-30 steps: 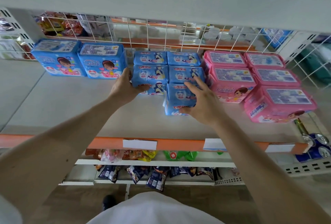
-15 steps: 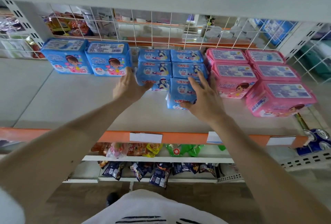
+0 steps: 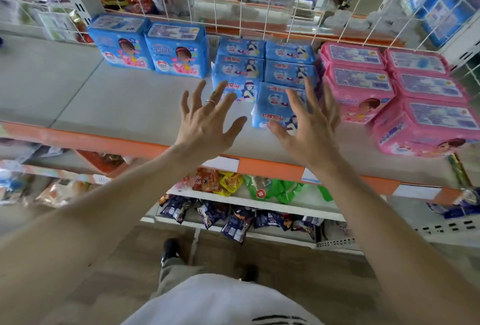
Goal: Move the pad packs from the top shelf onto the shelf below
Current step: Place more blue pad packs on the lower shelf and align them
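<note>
Pad packs stand in rows on the grey shelf with the orange front edge. Two tall blue packs are at the back left, several flat blue packs fill the middle, and several pink packs sit on the right. My left hand hovers with fingers spread just in front of the left blue row, holding nothing. My right hand is spread over the front blue pack, partly covering it; I cannot tell if it touches.
A white wire grid backs the shelf. Below the orange edge, a white shelf carries snack bags in red, yellow and green, with dark blue packets hanging under it. Cans stand low at the right. The shelf's left half is bare.
Both hands have let go of the middle blue packs and drawn back toward me with fingers spread. The view has tilted up and closer to the shelf.
</note>
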`<state>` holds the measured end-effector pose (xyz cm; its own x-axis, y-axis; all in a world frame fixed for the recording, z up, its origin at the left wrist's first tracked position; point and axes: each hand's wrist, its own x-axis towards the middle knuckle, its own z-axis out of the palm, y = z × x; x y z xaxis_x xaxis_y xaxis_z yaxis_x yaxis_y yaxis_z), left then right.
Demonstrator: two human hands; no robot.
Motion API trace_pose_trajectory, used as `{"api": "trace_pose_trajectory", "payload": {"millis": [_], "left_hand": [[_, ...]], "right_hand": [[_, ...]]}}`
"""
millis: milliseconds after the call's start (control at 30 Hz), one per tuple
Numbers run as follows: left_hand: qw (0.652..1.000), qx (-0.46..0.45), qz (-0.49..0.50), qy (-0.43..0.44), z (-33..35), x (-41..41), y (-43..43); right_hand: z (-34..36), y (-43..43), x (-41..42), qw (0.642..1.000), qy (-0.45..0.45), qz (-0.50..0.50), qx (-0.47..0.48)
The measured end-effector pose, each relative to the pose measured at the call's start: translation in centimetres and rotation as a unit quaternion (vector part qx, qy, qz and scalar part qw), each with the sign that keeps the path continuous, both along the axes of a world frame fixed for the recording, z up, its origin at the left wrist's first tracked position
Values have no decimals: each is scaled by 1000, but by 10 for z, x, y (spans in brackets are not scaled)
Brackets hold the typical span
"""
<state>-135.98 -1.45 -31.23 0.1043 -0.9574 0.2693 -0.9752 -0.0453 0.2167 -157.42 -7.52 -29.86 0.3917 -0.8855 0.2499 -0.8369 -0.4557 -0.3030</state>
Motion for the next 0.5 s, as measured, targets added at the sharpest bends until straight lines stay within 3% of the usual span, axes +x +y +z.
{"api": "trace_pose_trajectory", "payload": {"millis": [233,500], "left_hand": [[1000,9,7,-14,17,-9,34],[998,28,-36,-42,41,0,63]], "right_hand": [[3,25,7,999,-15,35,14],[29,69,11,999,-29,-15,-3]]}}
